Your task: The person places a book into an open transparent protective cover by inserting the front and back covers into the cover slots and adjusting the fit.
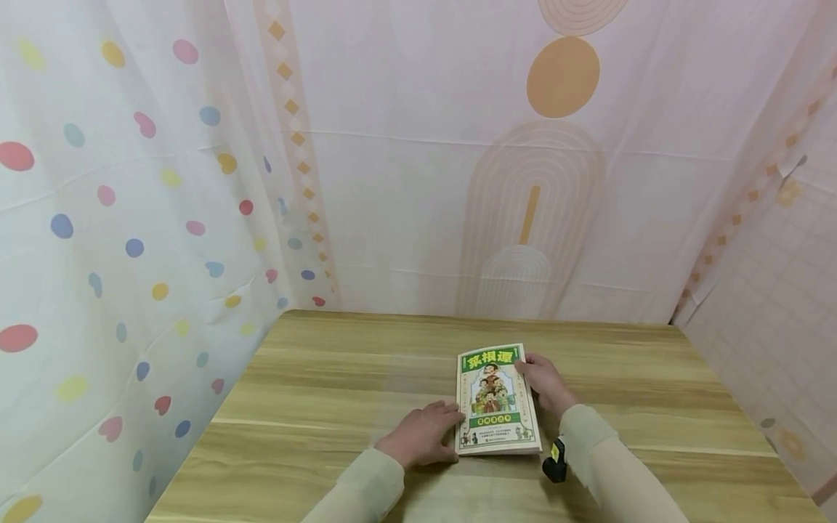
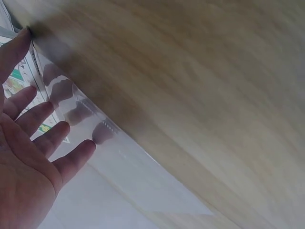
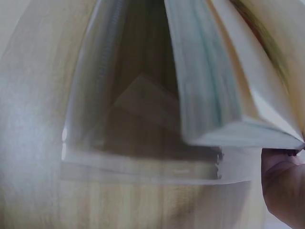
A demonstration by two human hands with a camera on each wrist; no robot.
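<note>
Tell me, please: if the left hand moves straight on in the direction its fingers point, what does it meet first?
The left hand points right, fingertips already at the left edge of the green-covered paperback book lying on the wooden table. It would probably meet that book's edge first.

Green-covered book (image 1: 497,399) lies flat on table (image 1: 327,407).

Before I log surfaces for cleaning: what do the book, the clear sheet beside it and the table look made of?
Book: paper with a glossy printed cover, page edges showing. Sheet: thin clear plastic, probably film; fingers reflect in it. Table: wood-grain top, perhaps laminate, with a dull sheen.
</note>
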